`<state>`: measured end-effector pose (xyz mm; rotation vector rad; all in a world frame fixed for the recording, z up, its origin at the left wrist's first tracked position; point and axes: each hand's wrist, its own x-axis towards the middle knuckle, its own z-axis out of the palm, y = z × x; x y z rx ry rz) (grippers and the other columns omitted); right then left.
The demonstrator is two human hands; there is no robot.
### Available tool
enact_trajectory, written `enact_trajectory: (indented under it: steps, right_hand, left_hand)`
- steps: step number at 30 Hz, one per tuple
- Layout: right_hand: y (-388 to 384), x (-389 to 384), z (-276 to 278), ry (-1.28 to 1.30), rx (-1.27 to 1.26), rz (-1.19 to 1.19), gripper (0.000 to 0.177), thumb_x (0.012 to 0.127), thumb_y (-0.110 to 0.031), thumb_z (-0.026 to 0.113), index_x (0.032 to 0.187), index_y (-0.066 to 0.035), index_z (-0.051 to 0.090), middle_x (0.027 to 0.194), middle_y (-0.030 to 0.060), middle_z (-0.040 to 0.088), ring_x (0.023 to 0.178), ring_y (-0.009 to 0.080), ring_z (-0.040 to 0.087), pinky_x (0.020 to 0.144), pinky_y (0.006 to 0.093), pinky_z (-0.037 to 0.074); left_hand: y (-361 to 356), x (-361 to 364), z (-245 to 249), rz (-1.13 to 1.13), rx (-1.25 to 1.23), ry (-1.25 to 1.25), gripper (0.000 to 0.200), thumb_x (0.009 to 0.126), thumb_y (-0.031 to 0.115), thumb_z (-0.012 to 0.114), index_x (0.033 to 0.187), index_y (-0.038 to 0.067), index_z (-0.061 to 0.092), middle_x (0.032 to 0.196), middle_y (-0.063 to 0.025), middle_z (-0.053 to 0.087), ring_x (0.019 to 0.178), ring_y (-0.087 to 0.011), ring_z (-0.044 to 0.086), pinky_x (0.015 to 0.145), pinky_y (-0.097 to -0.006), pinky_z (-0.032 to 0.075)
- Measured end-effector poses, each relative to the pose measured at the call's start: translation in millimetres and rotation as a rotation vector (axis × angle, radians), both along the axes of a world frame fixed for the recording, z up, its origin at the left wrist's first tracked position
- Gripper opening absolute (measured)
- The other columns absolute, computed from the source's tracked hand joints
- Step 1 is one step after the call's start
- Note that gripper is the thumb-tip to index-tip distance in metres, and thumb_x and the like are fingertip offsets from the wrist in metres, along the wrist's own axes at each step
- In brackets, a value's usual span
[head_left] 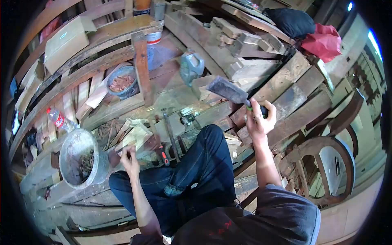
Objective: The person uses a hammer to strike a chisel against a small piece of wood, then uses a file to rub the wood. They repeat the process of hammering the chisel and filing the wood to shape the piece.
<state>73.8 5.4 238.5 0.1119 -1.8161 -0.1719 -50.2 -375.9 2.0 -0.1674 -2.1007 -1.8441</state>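
Observation:
My right hand (pixel 260 118) is raised on the right, its fingers wrapped round the dark handle of a hand tool with a broad, flat grey blade (pixel 227 89). A bit of green shows where handle and blade meet. The blade points up and left, clear of the wood below. Over my left knee, my left hand (pixel 130 162) is closed with thumb and fingertips together; whether anything is between them is hidden. A tool with a red and black handle (pixel 164 155) lies in front of my crossed legs, beside a long dark metal tool (pixel 170 132).
A grey bucket (pixel 66 163) with debris inside stands at my left. Ahead are a plastic bottle (pixel 57 118), a tub of reddish pieces (pixel 133 90) and a blue-grey jug (pixel 192 67). Stacked timber (pixel 294 87) and a curved wooden frame (pixel 350 163) are at my right.

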Motion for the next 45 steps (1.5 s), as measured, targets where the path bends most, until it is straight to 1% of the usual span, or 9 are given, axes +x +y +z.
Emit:
enact_trajectory:
  steps: [7,12,13,15,22,28,39,42,45]
  right_hand:
    - [-32,8,-7,-0.153,0.066,0.212,0.043,0.064,-0.002,0.082,0.101,-0.022,0.075,0.086,0.0069,0.059,0.071,0.0242,0.057,0.059,0.0327,0.045]
    - [-49,8,-9,-0.212,0.06,0.299,0.04,0.065,-0.008,0.084,0.099,-0.026,0.075,0.083,0.0039,0.06,0.069,0.022,0.056,0.056,0.0325,0.042]
    - [-52,8,-9,-0.216,0.065,0.303,0.04,0.065,-0.008,0.084,0.099,-0.026,0.075,0.083,0.0038,0.06,0.068,0.0216,0.055,0.055,0.0323,0.041]
    - [-55,9,-10,-0.219,0.077,0.304,0.04,0.064,-0.009,0.084,0.099,-0.026,0.075,0.082,0.0036,0.06,0.067,0.0209,0.055,0.054,0.0317,0.04]
    - [-55,11,-14,-0.218,0.094,0.304,0.042,0.064,-0.009,0.083,0.101,-0.027,0.075,0.082,0.0031,0.058,0.065,0.0198,0.051,0.053,0.0299,0.038]
    - [-50,15,-17,-0.237,0.101,0.283,0.044,0.065,-0.009,0.082,0.104,-0.028,0.075,0.082,0.0034,0.057,0.065,0.0193,0.051,0.053,0.0295,0.039]
    - [-45,20,-22,-0.281,0.061,0.272,0.043,0.064,-0.011,0.083,0.103,-0.027,0.075,0.083,0.0033,0.058,0.066,0.0193,0.052,0.053,0.0293,0.039]
    - [-42,23,-23,-0.322,0.074,0.292,0.049,0.056,0.001,0.077,0.102,-0.015,0.074,0.086,0.0102,0.058,0.07,0.0252,0.058,0.057,0.0329,0.047]
    - [-39,24,-27,-0.341,0.058,0.27,0.05,0.055,0.0,0.078,0.103,-0.016,0.074,0.086,0.0091,0.058,0.07,0.0243,0.057,0.057,0.0323,0.046]
  left_hand:
    - [13,26,191,-0.269,0.008,0.317,0.02,0.083,0.01,0.067,0.102,0.003,0.066,0.078,-0.0014,0.046,0.073,-0.0131,0.042,0.07,-0.026,0.036]
    - [19,30,250,-0.409,-0.138,0.465,0.033,0.072,0.013,0.074,0.103,0.005,0.068,0.086,-0.0057,0.055,0.077,-0.0169,0.049,0.071,-0.0288,0.04]
    - [20,31,254,-0.491,-0.165,0.455,0.034,0.076,0.017,0.072,0.105,0.0,0.066,0.094,-0.0055,0.053,0.082,-0.0144,0.044,0.076,-0.0259,0.036]
    - [27,37,261,-0.501,-0.152,0.406,0.031,0.071,0.011,0.076,0.101,0.007,0.07,0.088,-0.0058,0.059,0.08,-0.0171,0.054,0.075,-0.0294,0.044]
    - [38,38,254,-0.51,-0.151,0.399,0.017,0.071,0.005,0.076,0.088,0.006,0.072,0.082,-0.0031,0.059,0.076,-0.0143,0.054,0.072,-0.0284,0.044]
    - [44,40,252,-0.558,-0.122,0.365,0.014,0.076,0.006,0.074,0.089,0.004,0.07,0.084,-0.003,0.058,0.076,-0.0123,0.047,0.07,-0.0259,0.037]
    - [58,38,251,-0.513,-0.123,0.338,0.01,0.075,0.008,0.074,0.084,0.007,0.07,0.077,-0.0011,0.057,0.073,-0.0117,0.051,0.066,-0.0263,0.04]
    - [64,36,249,-0.506,-0.11,0.331,0.008,0.075,0.009,0.074,0.082,0.006,0.069,0.075,-0.0011,0.056,0.071,-0.0114,0.049,0.066,-0.0257,0.038]
    - [71,32,241,-0.488,-0.06,0.297,0.008,0.076,0.008,0.073,0.081,0.005,0.068,0.073,-0.0002,0.053,0.07,-0.0106,0.046,0.065,-0.025,0.035]
